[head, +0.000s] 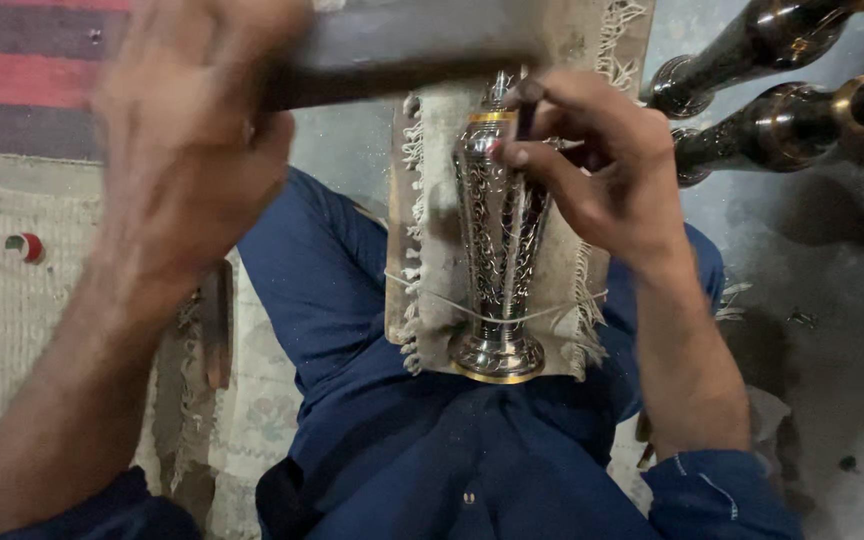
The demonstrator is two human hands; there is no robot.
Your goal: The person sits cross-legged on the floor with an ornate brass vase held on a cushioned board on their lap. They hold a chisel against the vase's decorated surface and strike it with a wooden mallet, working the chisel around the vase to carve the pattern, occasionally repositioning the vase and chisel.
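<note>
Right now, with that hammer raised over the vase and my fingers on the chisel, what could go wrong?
The left hand holds the hammer high and blurred; a stray blow could land on the right hand pinching the thin chisel. The metal vase lies on a fringed cloth, tied only by a thin cord, so it might roll and the chisel skid across the pattern.

Glossy engraved metal vase (500, 240)
</note>
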